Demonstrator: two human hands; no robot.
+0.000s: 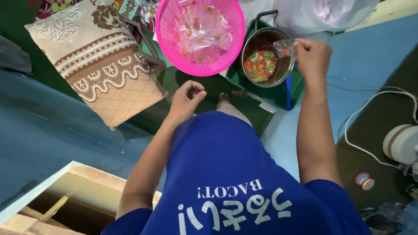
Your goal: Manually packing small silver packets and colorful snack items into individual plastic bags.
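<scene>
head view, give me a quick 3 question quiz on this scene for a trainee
1. True or false: the right hand holds a small clear cup over the metal pot.
2. What lies in the pink basket? A) clear plastic bags B) spoons C) folded cloth
3. What is the left hand holding?

Key:
1. True; the cup is at the pot's rim, above the mixed red, green and orange pieces.
2. A.
3. Nothing visible; its fingers are loosely curled over the dark green floor mat, apart from the basket.
</scene>
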